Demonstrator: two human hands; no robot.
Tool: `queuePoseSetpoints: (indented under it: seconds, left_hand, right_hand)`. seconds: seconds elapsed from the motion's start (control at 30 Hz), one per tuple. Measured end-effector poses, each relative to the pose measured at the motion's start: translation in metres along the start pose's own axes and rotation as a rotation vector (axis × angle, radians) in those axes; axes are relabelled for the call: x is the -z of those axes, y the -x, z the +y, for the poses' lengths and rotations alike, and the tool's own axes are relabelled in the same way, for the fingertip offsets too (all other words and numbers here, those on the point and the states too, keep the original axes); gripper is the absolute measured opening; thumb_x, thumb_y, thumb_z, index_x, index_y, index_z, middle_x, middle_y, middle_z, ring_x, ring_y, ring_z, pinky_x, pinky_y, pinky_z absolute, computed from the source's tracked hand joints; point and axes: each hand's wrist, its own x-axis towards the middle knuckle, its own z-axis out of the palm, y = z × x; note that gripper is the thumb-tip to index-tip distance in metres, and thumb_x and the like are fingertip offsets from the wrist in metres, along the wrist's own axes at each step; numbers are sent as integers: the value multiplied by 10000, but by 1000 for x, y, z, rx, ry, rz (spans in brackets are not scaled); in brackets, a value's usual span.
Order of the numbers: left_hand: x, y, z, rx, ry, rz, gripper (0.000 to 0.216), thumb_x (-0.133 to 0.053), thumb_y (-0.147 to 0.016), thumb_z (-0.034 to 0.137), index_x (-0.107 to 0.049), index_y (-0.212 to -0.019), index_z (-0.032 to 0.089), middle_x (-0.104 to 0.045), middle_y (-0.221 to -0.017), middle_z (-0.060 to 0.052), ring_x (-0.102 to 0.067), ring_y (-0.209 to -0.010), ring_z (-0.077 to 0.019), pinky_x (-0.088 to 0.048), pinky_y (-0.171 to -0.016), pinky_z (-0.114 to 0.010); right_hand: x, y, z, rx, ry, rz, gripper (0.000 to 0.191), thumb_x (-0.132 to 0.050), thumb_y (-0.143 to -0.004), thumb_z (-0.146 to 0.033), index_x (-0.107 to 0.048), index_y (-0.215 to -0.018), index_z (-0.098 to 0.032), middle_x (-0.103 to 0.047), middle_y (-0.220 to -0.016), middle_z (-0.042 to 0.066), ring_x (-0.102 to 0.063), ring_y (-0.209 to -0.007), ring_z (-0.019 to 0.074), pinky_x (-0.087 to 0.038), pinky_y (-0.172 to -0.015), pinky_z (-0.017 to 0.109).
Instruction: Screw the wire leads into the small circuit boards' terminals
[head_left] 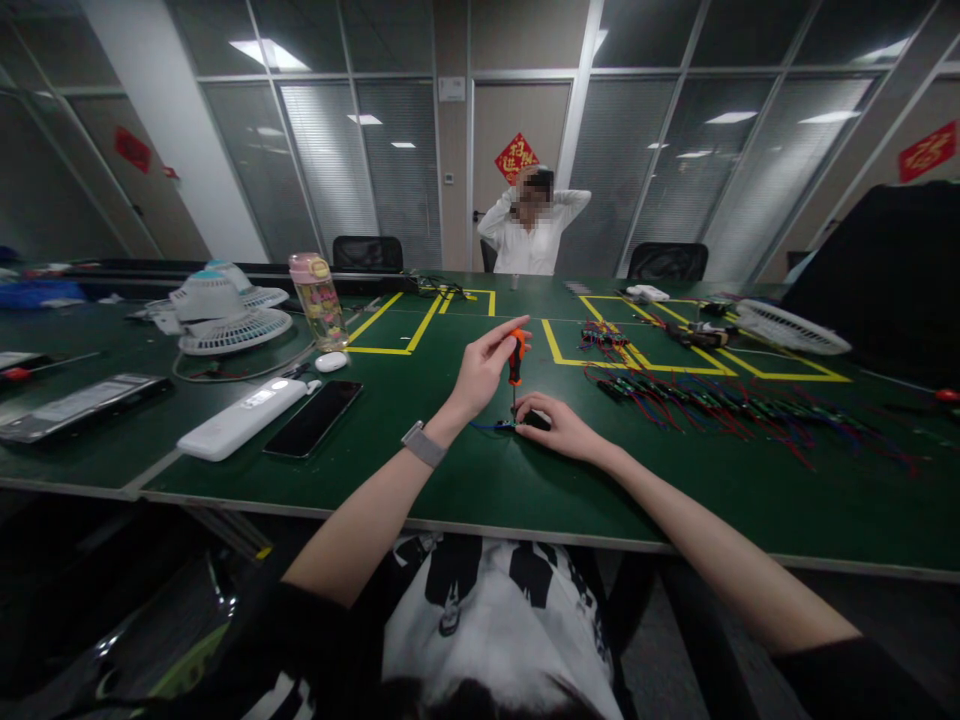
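An upright screwdriver (pixel 515 358) with an orange and black handle is gripped near its top by my left hand (pixel 484 368). Its thin shaft points down at a small green circuit board (pixel 507 426) lying on the green table (pixel 450 480). My right hand (pixel 555 424) rests on the table with its fingertips pinching the board's right side, close to the screwdriver's tip. A blue wire runs from the board to the left. Whether the tip touches a screw is too small to tell.
Several wired circuit boards (pixel 697 405) lie to the right. Leftward are a black phone (pixel 315 418), a white power bank (pixel 244 415), a drink bottle (pixel 319 305) and white fans (pixel 225 320). Yellow tape (pixel 409 350) marks the table. Across it sits a person (pixel 531 240) with raised arms.
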Motion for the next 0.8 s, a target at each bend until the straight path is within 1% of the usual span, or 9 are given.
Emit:
queuePoseSetpoints:
  seconds: [0.07,0.17,0.3,0.4,0.5,0.57,0.63,0.7,0.8]
  left_hand:
    - [0,0,-1,0,5,3,294,-538,-870,256,-640,-1139,195,-693,-1009,-62,-635,-865,-143,-491,-803,-278]
    - [0,0,-1,-25,-69,55,265,-602,-828,248,-669,-1079,196,-688,-990,-55,-614,-834,-130,-488,-777,-257]
    - [0,0,-1,-25,-60,30,282,-535,-867,229,-650,-1124,209,-663,-1079,-62,-612,-917,-142,-482,-811,-265]
    - [0,1,-1,-7,-20,4,307,-514,-877,227,-623,-1163,197,-667,-1033,-65,-627,-893,-145,-489,-807,-276]
    - [-1,2,-1,-46,-144,93,265,-613,-822,262,-667,-1068,182,-637,-976,-61,-612,-823,-131,-494,-757,-250]
    - [0,3,0,-85,-221,142,248,-624,-817,291,-682,-1037,193,-608,-1032,-67,-600,-860,-132,-491,-761,-239]
    - [0,3,0,-84,-209,116,260,-555,-865,297,-669,-1082,210,-602,-1089,-71,-596,-918,-140,-488,-783,-243]
    - [-1,2,1,-39,-123,35,302,-469,-911,280,-630,-1157,214,-630,-1069,-68,-608,-912,-140,-490,-785,-255]
    - [-2,2,1,-6,-72,-2,312,-500,-896,271,-615,-1178,205,-657,-955,-50,-615,-832,-131,-494,-760,-252]
  right_hand:
    - [0,0,0,2,3,-2,53,-615,-816,-241,-623,-840,-195,-620,-1045,79,-594,-1003,211,-437,-945,391]
    - [0,0,1,3,6,1,56,-615,-816,-247,-624,-837,-196,-621,-1050,78,-594,-1005,211,-437,-945,391]
    - [1,0,2,-3,3,2,56,-621,-807,-241,-627,-831,-191,-622,-1050,81,-595,-999,213,-436,-944,396]
    - [1,0,1,-8,-6,5,55,-622,-803,-237,-627,-825,-187,-624,-1043,83,-596,-993,216,-432,-945,401]
    - [0,0,0,-2,-11,6,48,-619,-801,-233,-616,-817,-188,-626,-1030,80,-599,-986,217,-433,-941,398]
    - [1,0,0,-4,-14,12,50,-616,-800,-229,-599,-827,-190,-629,-1016,75,-600,-982,216,-436,-935,395]
    - [1,0,-1,-14,-21,20,66,-617,-795,-227,-578,-834,-192,-632,-1004,69,-599,-978,215,-440,-927,394]
    - [1,0,-2,-26,-27,21,77,-620,-788,-225,-563,-829,-193,-632,-1002,67,-598,-979,215,-442,-922,395]
    - [1,0,-2,-31,-29,16,78,-621,-784,-223,-559,-818,-191,-631,-1010,68,-598,-982,218,-440,-922,396]
